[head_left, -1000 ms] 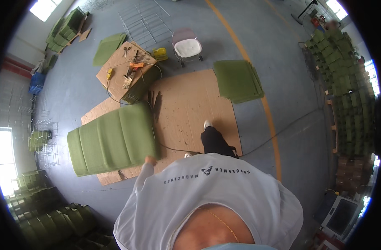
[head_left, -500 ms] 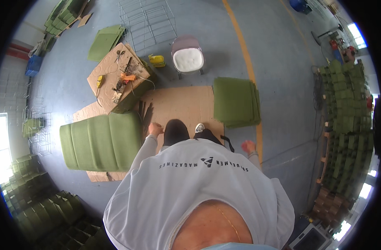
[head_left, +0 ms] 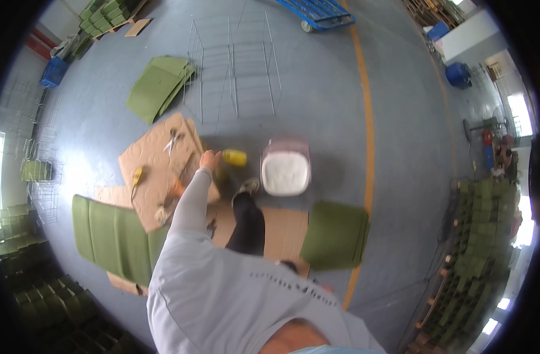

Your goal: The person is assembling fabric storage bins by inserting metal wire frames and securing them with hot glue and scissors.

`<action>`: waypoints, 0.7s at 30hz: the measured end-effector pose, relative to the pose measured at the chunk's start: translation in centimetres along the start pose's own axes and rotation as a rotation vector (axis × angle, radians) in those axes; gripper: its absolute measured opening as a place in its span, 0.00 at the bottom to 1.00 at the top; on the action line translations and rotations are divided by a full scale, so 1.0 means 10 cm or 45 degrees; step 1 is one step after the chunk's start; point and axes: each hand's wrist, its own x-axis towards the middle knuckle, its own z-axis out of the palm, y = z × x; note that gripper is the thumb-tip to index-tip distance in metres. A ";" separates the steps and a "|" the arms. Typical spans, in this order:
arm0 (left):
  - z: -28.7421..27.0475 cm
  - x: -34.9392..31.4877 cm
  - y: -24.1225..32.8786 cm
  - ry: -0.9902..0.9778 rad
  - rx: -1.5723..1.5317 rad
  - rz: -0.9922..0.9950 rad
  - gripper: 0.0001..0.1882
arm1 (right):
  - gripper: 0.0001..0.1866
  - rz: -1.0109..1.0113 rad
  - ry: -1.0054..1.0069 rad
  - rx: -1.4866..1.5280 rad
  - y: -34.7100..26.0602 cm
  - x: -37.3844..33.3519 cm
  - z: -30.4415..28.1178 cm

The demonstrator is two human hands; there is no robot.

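My left hand (head_left: 209, 160) is stretched forward over the right edge of the cardboard-topped stand (head_left: 149, 162). Its fingers look parted, and no held thing shows. In this view it overlaps the space right beside a yellow container (head_left: 234, 157); whether they touch cannot be told. On the cardboard lie scissors (head_left: 173, 140), a yellow corded tool (head_left: 138, 176) and an orange-handled tool (head_left: 177, 188), blurred and partly behind my arm. My right hand is hidden by my body and shirt.
A chair with a white seat (head_left: 286, 175) stands ahead. Green sheets are stacked at the right (head_left: 335, 235) and lie farther off (head_left: 158, 88). A ribbed green panel (head_left: 113, 236) sits left. Beyond are a wire frame (head_left: 231, 71) and a blue cart (head_left: 317, 13).
I have stepped forward, and my body has turned. My left hand has gone from beside my leg to the stand's edge. My right hand has passed out of sight.
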 end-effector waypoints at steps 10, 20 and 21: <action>0.46 3.68 0.51 0.323 0.083 0.062 0.26 | 0.08 0.087 -0.170 0.192 -1.97 1.34 -2.25; 0.34 4.56 0.57 -0.071 -0.352 -0.130 0.18 | 0.08 0.272 -0.201 0.427 -2.60 0.43 -2.34; 0.23 4.47 0.82 -0.064 -0.287 -0.016 0.17 | 0.08 0.310 -0.204 0.450 -2.64 0.10 -2.29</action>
